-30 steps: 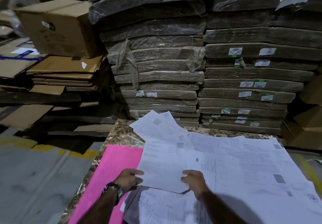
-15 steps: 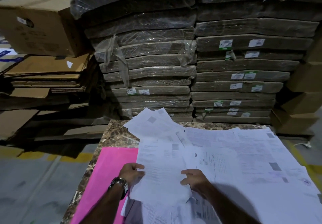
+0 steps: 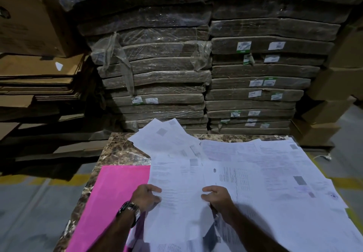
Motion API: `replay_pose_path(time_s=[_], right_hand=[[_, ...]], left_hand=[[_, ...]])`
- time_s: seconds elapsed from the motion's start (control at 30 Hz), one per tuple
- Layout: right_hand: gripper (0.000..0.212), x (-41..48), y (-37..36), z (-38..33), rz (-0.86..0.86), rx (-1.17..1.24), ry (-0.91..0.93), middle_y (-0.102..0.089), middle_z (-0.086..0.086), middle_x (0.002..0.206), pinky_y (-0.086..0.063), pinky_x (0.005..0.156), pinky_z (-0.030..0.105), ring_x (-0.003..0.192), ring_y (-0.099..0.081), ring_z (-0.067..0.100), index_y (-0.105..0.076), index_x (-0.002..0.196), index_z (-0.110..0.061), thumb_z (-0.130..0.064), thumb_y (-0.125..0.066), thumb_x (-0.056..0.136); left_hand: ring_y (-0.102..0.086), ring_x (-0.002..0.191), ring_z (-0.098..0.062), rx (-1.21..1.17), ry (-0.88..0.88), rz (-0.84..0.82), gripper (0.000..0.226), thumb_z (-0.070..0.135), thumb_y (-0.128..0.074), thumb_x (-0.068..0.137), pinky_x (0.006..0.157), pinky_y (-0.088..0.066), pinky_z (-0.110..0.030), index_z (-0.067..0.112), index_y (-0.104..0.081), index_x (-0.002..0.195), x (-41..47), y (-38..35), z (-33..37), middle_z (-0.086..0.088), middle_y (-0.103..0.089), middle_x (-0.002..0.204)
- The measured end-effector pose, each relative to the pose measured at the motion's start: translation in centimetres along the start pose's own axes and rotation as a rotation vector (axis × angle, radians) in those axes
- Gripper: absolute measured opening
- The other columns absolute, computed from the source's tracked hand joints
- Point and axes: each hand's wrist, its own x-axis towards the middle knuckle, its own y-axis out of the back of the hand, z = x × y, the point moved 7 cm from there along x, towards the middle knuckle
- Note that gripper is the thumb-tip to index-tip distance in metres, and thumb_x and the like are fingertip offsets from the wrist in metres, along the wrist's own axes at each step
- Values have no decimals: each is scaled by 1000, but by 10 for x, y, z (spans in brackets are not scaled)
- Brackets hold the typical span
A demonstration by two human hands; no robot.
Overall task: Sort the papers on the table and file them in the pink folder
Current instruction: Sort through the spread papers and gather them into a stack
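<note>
A pink folder (image 3: 110,198) lies flat on the left side of the brown marble table (image 3: 117,149). Several white printed papers (image 3: 265,173) are spread over the table's middle and right. One printed sheet (image 3: 176,202) is lifted at the near edge. My left hand (image 3: 146,197), with a wristwatch on its wrist, pinches the sheet's left edge. My right hand (image 3: 217,196) grips the same sheet's right edge, fingers curled over it. More papers lie under the held sheet, partly hidden.
Tall stacks of wrapped flat cartons (image 3: 206,71) rise just behind the table. Flattened cardboard and a brown box (image 3: 33,28) stand at the left, more boxes (image 3: 334,86) at the right. Grey floor with a yellow line (image 3: 45,179) lies left of the table.
The sheet held in both hands has come nearer and a little higher over the near papers. The view has turned left and closer to the table.
</note>
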Motion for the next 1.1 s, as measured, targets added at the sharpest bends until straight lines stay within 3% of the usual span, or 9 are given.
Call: replay_pose_path(time_s=[0.1, 0.23, 0.37, 0.47, 0.63, 0.77, 0.93, 1.03, 1.1], right_hand=[[22, 8, 3, 1, -11, -102, 45, -63, -4, 65, -47, 61, 20, 62, -59, 10, -74, 89, -21, -10, -76, 69], [32, 12, 2, 1, -81, -187, 97, -52, -9, 55, -54, 61, 28, 57, -55, 9, -72, 97, -15, -2, -74, 68], [28, 13, 1, 2, -123, -196, 139, -51, -3, 64, -47, 49, 18, 58, -52, 10, -72, 99, -12, -5, -75, 72], [22, 15, 3, 2, -122, -161, 149, -48, 0, 62, -47, 48, 18, 54, -51, 10, -73, 96, -8, -5, -76, 75], [16, 18, 1, 2, -177, -93, 143, -52, -4, 59, -50, 50, 20, 48, -55, 6, -74, 93, -5, -3, -77, 77], [15, 22, 0, 5, -232, -72, 150, -57, -2, 53, -51, 53, 22, 50, -55, 11, -74, 91, -2, -3, -77, 76], [14, 18, -1, 6, -281, -36, 236, -68, 3, 64, -51, 58, 23, 60, -61, 14, -75, 88, 1, -2, -78, 75], [11, 14, -1, 8, -245, -11, 292, -68, 10, 68, -48, 51, 23, 58, -59, 17, -74, 89, 5, 0, -75, 78], [10, 8, -2, 9, -205, -26, 330, -61, 8, 56, -37, 42, 19, 44, -50, 13, -73, 89, 6, 1, -72, 80]], left_hand=[[-61, 56, -20, 16, -2, 99, 11, 1, -73, 78, 48, -48, -22, 6, -70, 87, -2, 0, 0, -12, -67, 73], [-52, 51, -24, 127, -37, 122, 15, -13, -55, 82, 46, -40, -25, -5, -66, 88, 4, -7, -3, -18, -60, 70], [-57, 52, -22, 99, -53, 148, 20, -6, -69, 71, 53, -48, -26, 9, -69, 85, 1, -13, -10, -7, -62, 58], [-62, 56, -21, 107, -110, 168, 21, -3, -70, 70, 61, -53, -31, 13, -70, 83, 1, -16, -13, -7, -65, 59], [-61, 49, -4, 109, -216, 193, 22, 0, -77, 69, 49, -49, -15, 16, -72, 84, 3, -17, -11, -4, -71, 71], [-63, 58, -8, 98, -316, 157, 20, 2, -78, 73, 54, -48, -12, 12, -72, 90, 3, -18, -14, -7, -74, 85], [-65, 68, -26, 20, -429, 131, 20, 1, -77, 74, 69, -55, -34, 6, -71, 92, 5, -18, -17, -19, -74, 84], [-64, 56, -21, 73, -474, 162, 19, 2, -78, 73, 53, -50, -18, 9, -71, 90, 6, -21, -18, -6, -70, 61], [-60, 51, -13, 85, -510, 181, 19, 3, -78, 73, 45, -43, -13, 11, -72, 89, 3, -22, -17, -1, -68, 56]])
